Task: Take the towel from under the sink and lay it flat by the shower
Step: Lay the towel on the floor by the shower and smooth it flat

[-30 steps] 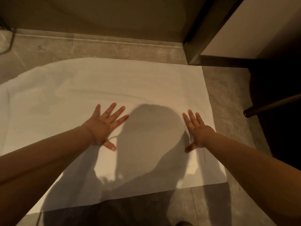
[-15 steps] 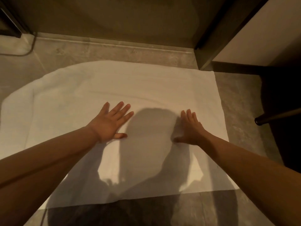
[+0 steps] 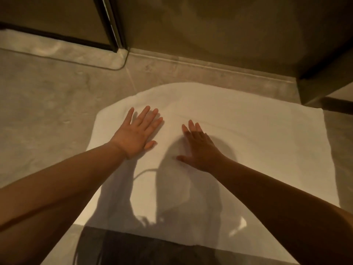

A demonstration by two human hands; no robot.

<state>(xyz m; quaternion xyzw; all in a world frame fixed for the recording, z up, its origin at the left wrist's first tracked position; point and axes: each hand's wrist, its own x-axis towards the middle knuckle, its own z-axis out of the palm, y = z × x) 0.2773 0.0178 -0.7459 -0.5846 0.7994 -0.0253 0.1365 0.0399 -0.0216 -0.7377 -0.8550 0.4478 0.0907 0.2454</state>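
**Smoothing the towel flat beside the shower**

I see the white towel point(image 3: 238, 131) spread on the stone floor point(image 3: 47, 115), its far edge just short of the raised threshold point(image 3: 210, 64) under what I take to be the shower glass point(image 3: 229, 25). My left hand point(image 3: 136, 133) lies palm down with fingers splayed on the towel's left part; my right hand point(image 3: 200, 150) is likewise released and flat, near the middle. Neither hand grips anything.

The far left corner looks rounded (perhaps tucked under; I cannot tell), and faint creases run across the cloth beyond my fingertips. To finish well, I judge I should press lightly and sweep outward from the centre towards the edges, then free that corner, keeping the far edge parallel to the threshold without dragging the whole towel.
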